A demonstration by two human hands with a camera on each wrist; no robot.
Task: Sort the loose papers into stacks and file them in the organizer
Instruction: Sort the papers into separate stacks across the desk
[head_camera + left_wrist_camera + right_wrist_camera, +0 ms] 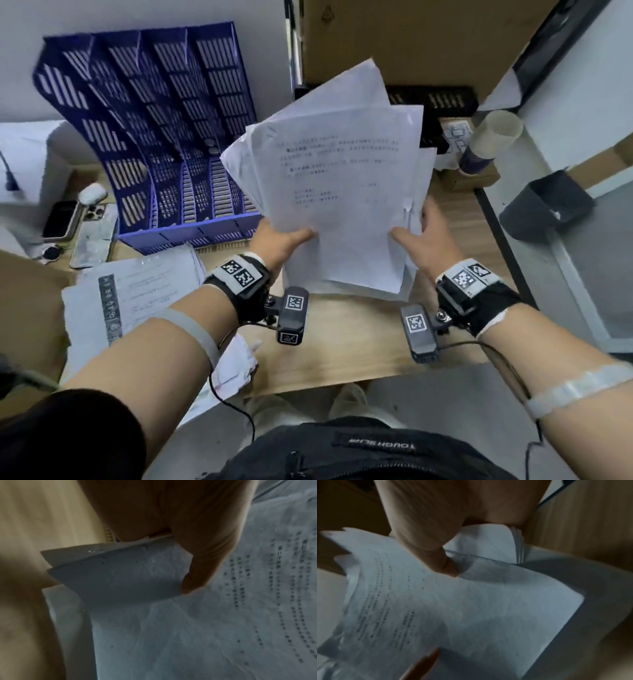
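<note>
A loose, fanned bundle of white printed papers [342, 192] is held up over the wooden desk [342, 342], in front of the blue slotted organizer [154, 137]. My left hand [281, 240] grips the bundle's left edge, thumb on top [193, 574], paper edges showing under it [120, 574]. My right hand [421, 236] grips the right edge, thumb pressed on the top sheet [443, 566], with the sheets [471, 608] bent beneath. The organizer's compartments look empty. A second pile of papers [130, 298] lies flat on the desk at the left.
Phones [92, 236] and a small case lie left of the organizer. A paper cup [486, 144] and a black tray [442, 99] stand at the back right, with a dark bin [544, 205] beyond the desk edge. A crumpled white cloth [236, 366] lies near the front edge.
</note>
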